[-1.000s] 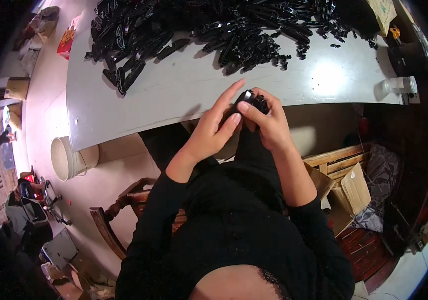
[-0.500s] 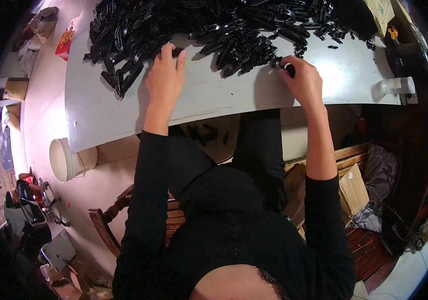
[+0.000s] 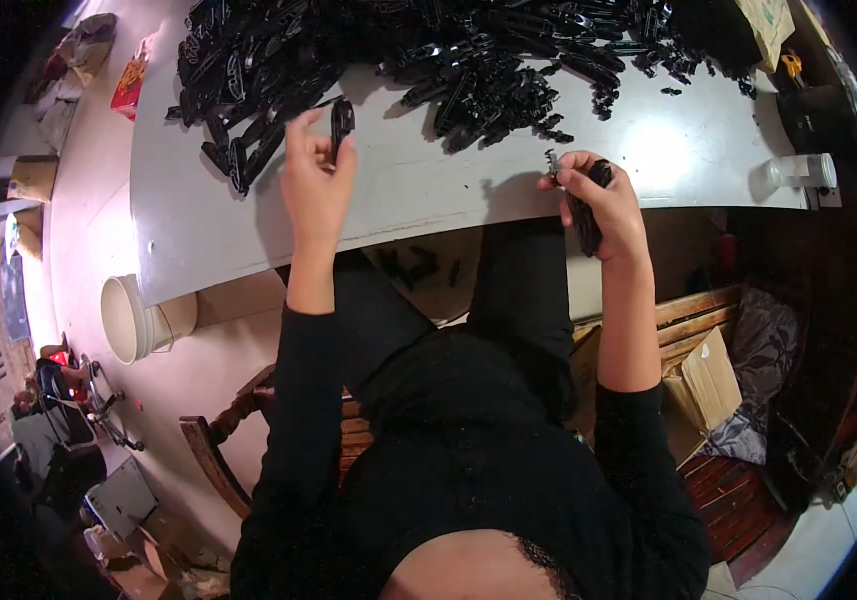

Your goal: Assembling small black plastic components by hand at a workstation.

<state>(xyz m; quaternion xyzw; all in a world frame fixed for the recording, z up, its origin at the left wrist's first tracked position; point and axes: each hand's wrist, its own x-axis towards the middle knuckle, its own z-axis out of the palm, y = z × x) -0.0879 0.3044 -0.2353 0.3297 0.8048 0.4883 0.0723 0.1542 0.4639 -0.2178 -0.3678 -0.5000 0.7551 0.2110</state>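
Pinching an elongated black plastic shell (image 3: 343, 122) between thumb and fingers, my left hand (image 3: 315, 185) sits over the white table (image 3: 409, 165), the shell's long axis pointing toward its far side, probably for easy turning. Around the table's near edge, I have the right hand (image 3: 611, 205) gripping a small black clip part (image 3: 553, 165) at its fingertips, with longer black plastic (image 3: 586, 222) against its palm, presumably so one hand carries both; I can't count those pieces. Elongated black pieces (image 3: 249, 75) heap on the table's far left, beyond the left hand.
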